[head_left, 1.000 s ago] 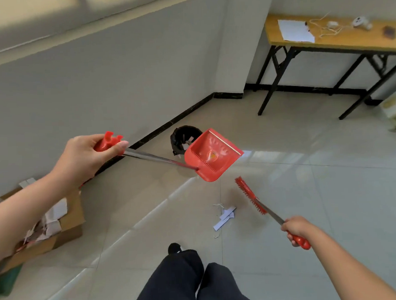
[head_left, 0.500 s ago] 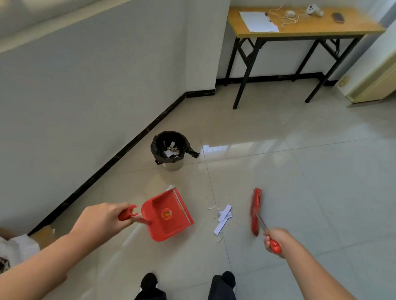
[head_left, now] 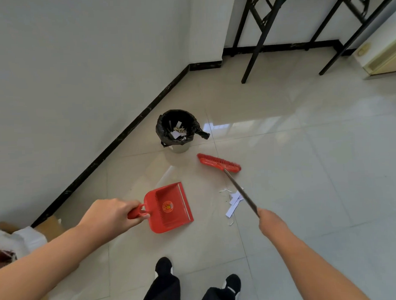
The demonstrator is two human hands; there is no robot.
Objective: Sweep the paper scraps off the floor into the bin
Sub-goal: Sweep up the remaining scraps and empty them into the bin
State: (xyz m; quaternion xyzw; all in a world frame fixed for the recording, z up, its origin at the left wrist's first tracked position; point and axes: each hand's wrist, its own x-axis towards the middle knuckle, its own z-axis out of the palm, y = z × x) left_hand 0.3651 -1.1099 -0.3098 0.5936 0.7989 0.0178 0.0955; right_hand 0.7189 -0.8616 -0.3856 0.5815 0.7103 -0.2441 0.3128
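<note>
- One view only, from a camera worn on the person's head, so no second view shares the scene.
- It faces forward and steeply down at the tiled floor (head_left: 305,168), wide-angle, with the wall bending along the left of the frame.
- Both forearms enter from the lower corners; feet show at bottom centre.
- The bin (head_left: 177,130) stands near mid-frame, farther off than the hands.
- Black counter legs (head_left: 256,42) cross the upper right, farthest away.

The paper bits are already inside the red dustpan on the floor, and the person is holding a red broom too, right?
Not quite. In the head view the white paper scraps still lie on the tiled floor, right of the empty red plastic dustpan. The red-bristled broom is held, yes.
</note>
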